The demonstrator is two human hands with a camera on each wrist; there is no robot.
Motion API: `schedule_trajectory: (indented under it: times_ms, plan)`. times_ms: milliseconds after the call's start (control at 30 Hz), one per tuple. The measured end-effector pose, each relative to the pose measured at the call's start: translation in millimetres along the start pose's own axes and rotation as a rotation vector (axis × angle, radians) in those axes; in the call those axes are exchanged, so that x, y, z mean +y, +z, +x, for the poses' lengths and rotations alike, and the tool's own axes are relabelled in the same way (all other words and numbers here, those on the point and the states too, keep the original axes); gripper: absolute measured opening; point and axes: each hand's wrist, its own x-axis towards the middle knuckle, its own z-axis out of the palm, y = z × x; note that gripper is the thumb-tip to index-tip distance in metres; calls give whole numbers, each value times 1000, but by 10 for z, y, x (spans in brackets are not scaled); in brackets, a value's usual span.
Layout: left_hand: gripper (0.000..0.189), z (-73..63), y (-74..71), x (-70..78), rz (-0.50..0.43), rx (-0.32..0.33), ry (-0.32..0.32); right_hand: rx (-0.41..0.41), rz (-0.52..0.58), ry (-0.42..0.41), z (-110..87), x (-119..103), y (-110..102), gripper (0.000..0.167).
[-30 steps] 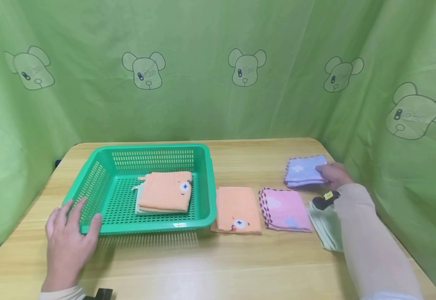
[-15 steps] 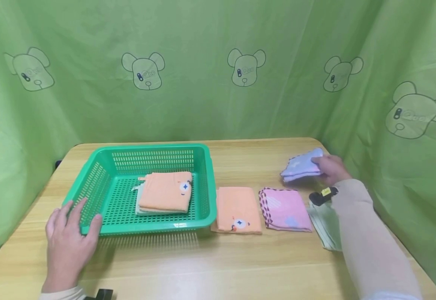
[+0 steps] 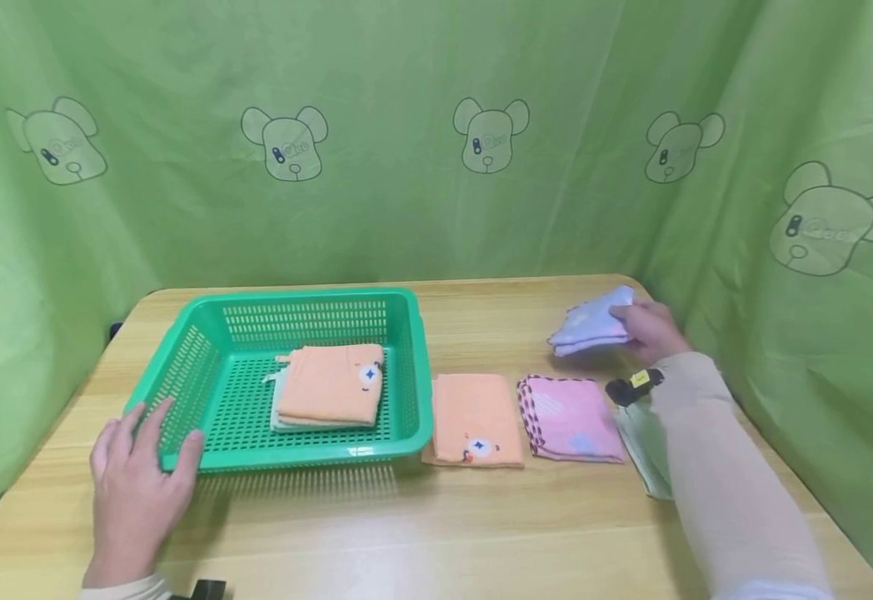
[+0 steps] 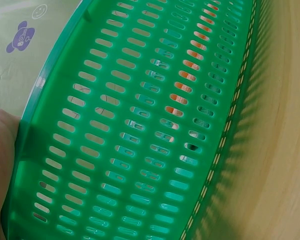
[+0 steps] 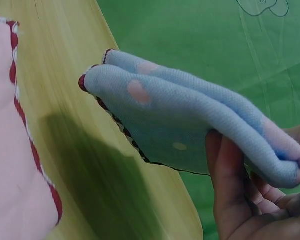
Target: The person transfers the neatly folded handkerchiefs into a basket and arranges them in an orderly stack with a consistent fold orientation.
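A folded blue-lilac towel (image 3: 592,322) with a dark checked edge is pinched at its right side by my right hand (image 3: 650,331). In the right wrist view the folded towel (image 5: 175,110) is held off the table, its shadow below. My left hand (image 3: 139,483) rests with spread fingers at the near left corner of a green plastic basket (image 3: 286,460). The left wrist view shows the basket's slotted wall (image 4: 135,100) and part of that hand at the left edge. Inside the basket an orange folded towel (image 3: 331,387) lies on a pale green one (image 3: 279,408).
To the basket's right, an orange folded towel (image 3: 476,412) and a pink one (image 3: 571,421) lie in a row. A pale green towel (image 3: 646,450) is partly hidden under my right forearm. Green curtains (image 3: 406,208) hang around the wooden table (image 3: 406,533).
My right hand has lifted the blue-lilac towel and moved it left and away from me, tilting it. The left hand and the basket stay in place.
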Motion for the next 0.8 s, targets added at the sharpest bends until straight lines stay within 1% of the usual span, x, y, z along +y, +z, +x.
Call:
schedule_trajectory:
  times_ms: [33,100,167,267,400,567,800]
  plan:
    - [58,-1,0,-2,0,-1,-1,10,-27,-8,11,-6,21,64]
    - [58,-3,0,-4,2,-2,-3,2,-63,-5,20,-20,53,64]
    - [58,-4,0,-4,2,-2,-2,-2,-78,-2,30,-34,79,64]
    - [58,-6,0,-1,1,-3,-1,26,-149,-9,54,-52,111,67]
    - [58,-5,1,-4,3,0,6,28,-184,-15,47,-77,149,67]
    - [58,-1,2,-2,3,2,6,-3,-167,-35,45,-107,209,66]
    - [58,-1,5,0,2,3,0,6,-173,-60,55,-133,307,65]
